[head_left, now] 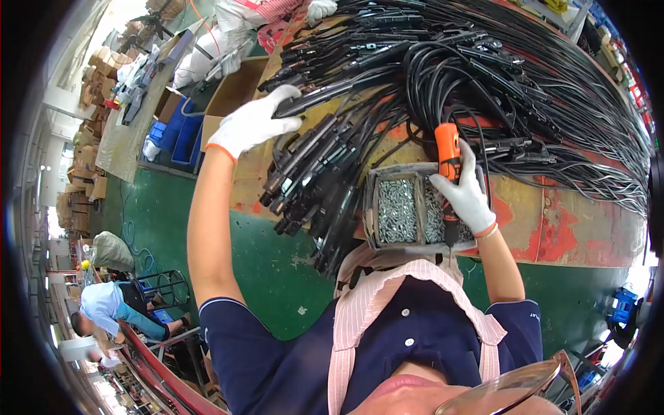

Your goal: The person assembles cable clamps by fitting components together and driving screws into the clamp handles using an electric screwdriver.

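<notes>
My left hand, in a white glove, is closed around the end of a long black cable-end piece above the table. My right hand, also gloved, grips an orange and black power screwdriver, its bit pointing down toward my body. Beneath the screwdriver is a divided grey bin. Small silvery screws fill its compartments. A pile of black cable-end pieces with metal parts lies between my hands, partly over the table's near edge.
Bundles of black cables spread over the worn yellow and red table. An open cardboard box and blue bins stand at left. Another person sits at far lower left. The floor is green.
</notes>
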`<move>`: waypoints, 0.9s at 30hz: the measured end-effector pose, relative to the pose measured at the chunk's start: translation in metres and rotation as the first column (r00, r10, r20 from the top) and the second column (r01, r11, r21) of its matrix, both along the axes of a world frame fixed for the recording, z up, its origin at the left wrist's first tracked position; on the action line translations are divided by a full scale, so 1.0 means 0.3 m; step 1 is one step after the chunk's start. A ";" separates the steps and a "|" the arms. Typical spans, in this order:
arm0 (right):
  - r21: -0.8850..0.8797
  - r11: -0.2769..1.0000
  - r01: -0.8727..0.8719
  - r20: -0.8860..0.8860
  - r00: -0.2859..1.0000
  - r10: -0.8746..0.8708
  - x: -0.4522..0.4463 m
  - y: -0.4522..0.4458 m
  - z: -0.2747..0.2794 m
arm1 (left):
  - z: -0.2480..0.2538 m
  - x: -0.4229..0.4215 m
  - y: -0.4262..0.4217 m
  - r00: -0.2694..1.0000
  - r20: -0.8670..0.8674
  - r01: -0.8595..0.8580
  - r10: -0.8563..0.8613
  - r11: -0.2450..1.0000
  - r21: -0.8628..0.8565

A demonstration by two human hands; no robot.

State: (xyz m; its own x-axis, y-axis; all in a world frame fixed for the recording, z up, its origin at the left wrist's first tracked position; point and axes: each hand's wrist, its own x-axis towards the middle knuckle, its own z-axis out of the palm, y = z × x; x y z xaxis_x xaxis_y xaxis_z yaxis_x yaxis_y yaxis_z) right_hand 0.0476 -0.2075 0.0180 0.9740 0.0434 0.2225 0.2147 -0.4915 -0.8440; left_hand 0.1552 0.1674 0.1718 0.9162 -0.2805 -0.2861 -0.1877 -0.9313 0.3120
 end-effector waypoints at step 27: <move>-0.918 0.335 -0.213 -0.078 0.924 0.375 0.990 0.325 -0.028 | -0.504 0.238 0.316 0.971 -0.069 -0.238 0.227 0.922 -0.306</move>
State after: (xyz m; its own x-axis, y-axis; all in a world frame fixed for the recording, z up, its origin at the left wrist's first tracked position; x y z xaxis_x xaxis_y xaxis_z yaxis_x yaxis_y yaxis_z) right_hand 0.3447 -0.1100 0.0096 0.8196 0.5722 -0.0291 0.5717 -0.8136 0.1059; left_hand 0.2266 0.2622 0.0205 0.9582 -0.1401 -0.2493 0.0373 -0.8031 0.5947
